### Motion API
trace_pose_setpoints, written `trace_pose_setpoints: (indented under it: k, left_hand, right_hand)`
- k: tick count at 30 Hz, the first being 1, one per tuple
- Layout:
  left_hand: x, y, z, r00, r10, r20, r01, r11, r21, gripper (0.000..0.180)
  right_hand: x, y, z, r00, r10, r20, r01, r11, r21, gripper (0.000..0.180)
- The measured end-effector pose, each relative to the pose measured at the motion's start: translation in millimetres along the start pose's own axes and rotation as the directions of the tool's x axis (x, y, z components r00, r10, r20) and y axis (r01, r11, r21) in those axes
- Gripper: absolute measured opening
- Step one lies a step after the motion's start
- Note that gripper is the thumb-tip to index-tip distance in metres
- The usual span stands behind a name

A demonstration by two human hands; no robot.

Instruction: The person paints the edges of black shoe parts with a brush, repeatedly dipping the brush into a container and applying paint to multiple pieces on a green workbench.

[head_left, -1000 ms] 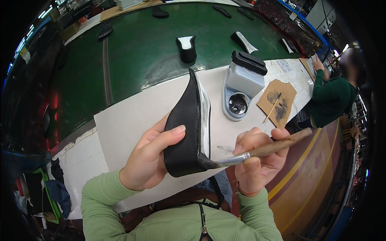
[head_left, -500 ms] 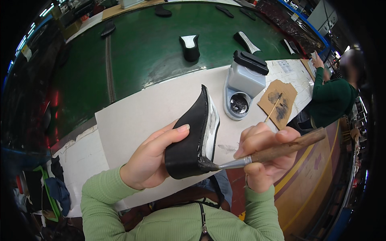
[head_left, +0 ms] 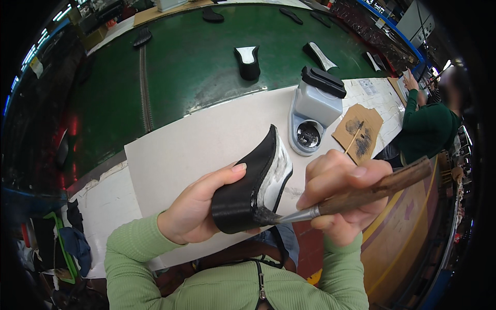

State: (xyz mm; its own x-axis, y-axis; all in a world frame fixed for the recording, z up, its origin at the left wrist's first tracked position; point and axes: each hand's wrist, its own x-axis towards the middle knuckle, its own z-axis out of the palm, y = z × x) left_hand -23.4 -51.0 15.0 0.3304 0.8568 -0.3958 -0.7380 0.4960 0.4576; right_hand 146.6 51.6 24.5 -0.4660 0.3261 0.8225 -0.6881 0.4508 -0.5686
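Observation:
My left hand (head_left: 197, 207) grips a black wedge shoe sole (head_left: 238, 195), thumb across its smooth black side. The sole is tilted, its tapered end pointing up and away. A whitish, grey-smeared face shows along its right side. Between the fingers and thumb of my right hand (head_left: 345, 199) is a brush (head_left: 361, 199) with a worn wooden handle and a metal ferrule. Its dark bristles touch the sole's lower edge, where the white face meets the black wall. The fingers of my left hand behind the sole are mostly hidden.
Beyond the sole stands a grey glue pot (head_left: 316, 106) with a black lid and a dark-filled round cup. Beside it lies stained cardboard (head_left: 356, 135) with a thin stick. Several soles rest on the green conveyor belt (head_left: 191, 67). A person (head_left: 431, 116) in dark green works at right.
The sole has tipped toward the right and turned, so more of its white face shows. The brush has followed along the lower edge, its handle shifting slightly right.

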Motion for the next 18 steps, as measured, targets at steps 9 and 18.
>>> trace_pose_setpoints:
  k: [9, 18]
  left_hand:
    - [-1.1, -2.8, 0.4, 0.999, -0.049, -0.012, 0.049, 0.998, 0.025, 0.043]
    - [-4.6, -6.1, 0.0, 0.999, -0.037, 0.023, 0.037, 0.999, 0.005, 0.044]
  right_hand:
    - [9.5, -3.8, -1.1, 0.997, 0.067, 0.042, -0.066, 0.998, -0.015, 0.041]
    - [26.2, -14.6, -0.2, 0.973, 0.105, 0.208, -0.053, 0.969, -0.240, 0.040]
